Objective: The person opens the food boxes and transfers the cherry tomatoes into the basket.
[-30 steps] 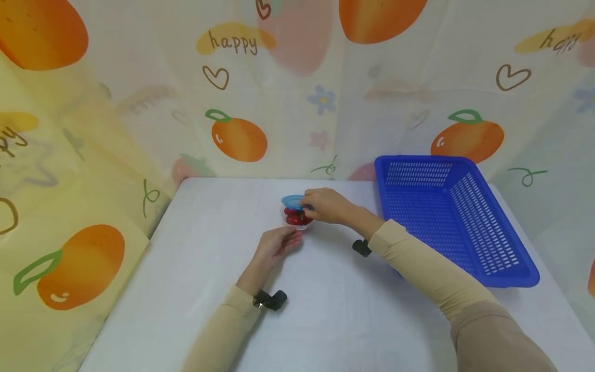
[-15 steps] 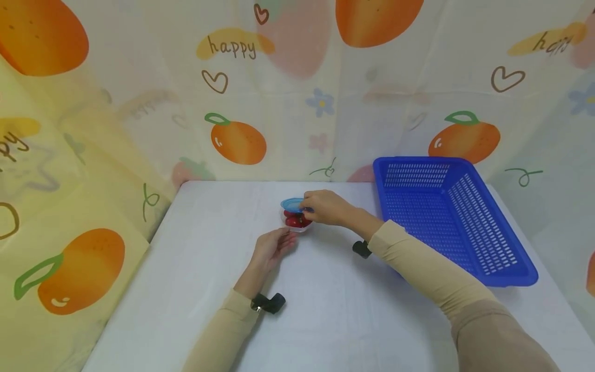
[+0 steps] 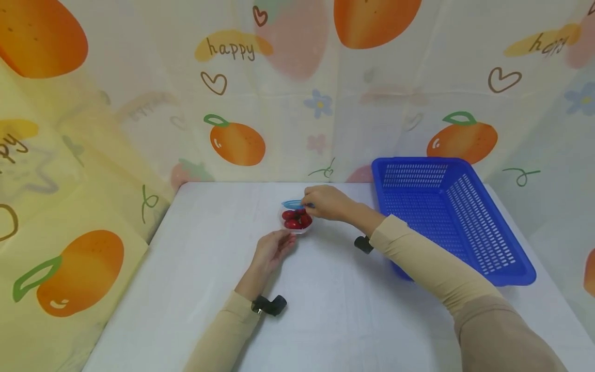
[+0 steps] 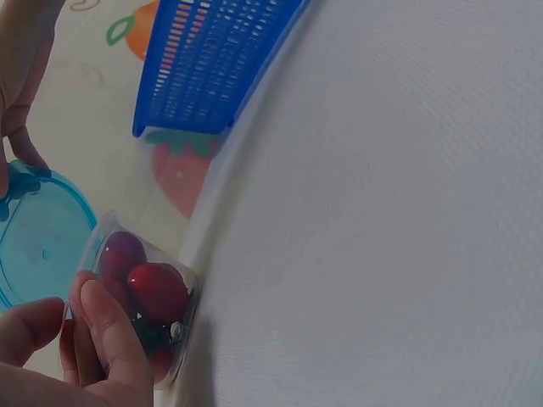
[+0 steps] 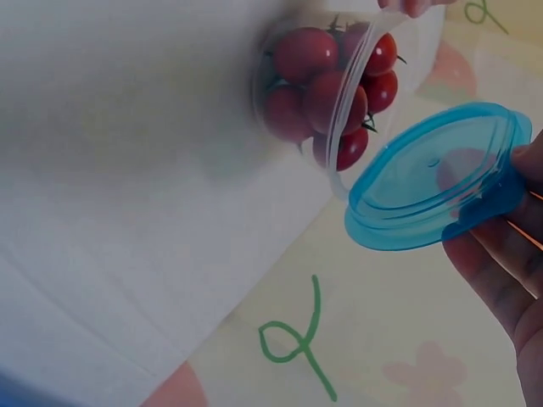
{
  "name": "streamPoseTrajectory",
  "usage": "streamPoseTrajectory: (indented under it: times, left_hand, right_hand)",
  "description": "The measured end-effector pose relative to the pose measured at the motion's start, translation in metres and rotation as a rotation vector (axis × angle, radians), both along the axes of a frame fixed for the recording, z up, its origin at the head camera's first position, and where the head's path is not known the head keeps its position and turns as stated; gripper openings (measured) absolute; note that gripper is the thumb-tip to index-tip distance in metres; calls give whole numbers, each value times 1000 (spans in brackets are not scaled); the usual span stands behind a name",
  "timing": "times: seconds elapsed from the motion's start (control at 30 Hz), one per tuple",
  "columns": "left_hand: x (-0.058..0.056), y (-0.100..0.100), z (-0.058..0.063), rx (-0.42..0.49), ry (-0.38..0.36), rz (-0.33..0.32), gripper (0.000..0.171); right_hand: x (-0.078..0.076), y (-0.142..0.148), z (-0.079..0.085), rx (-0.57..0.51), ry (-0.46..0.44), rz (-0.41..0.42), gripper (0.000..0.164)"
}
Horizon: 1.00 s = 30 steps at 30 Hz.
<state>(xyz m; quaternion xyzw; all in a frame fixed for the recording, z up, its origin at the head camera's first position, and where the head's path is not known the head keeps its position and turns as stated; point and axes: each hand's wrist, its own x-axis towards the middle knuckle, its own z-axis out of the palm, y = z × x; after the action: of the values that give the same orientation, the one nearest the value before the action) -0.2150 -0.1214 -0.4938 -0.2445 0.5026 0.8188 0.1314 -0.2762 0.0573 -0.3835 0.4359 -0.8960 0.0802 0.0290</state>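
A small clear plastic tub [image 5: 265,72] stands on the white table, holding several red cherry tomatoes [image 3: 297,219] with green stems. My left hand [image 3: 271,249] holds the near side of the tub; in the left wrist view its fingertips [image 4: 100,305] lie against the clear wall at the rim. Off to the far side, my right hand [image 3: 329,201] pinches the edge of a translucent blue lid [image 5: 437,170]. The lid is tilted and lifted at the tub's far rim, leaving the tomatoes exposed. In the right wrist view its lower edge overlaps the rim.
A blue perforated basket [image 3: 420,206] stands at the right of the table, partly behind the right sleeve [image 3: 432,263]. The white table [image 3: 223,222] meets a fruit-printed cloth backdrop [image 3: 279,103] at its far edge.
The right hand has raised the blue lid slightly and tipped it more edge-on, so more tomatoes show. The left hand stays at the tub's near side.
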Motion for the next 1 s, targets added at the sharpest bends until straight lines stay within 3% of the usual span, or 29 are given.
streamPoseTrajectory:
  times: [0.47,1.0]
  left_hand:
    - [2,2,-1,-49,2,-29,27]
    - [5,0,0,-11,8,-34,27]
  right_hand:
    - [-8,10,16,-31,-24,-70,18]
    - [-28,35,31,-61,-112,-184,22]
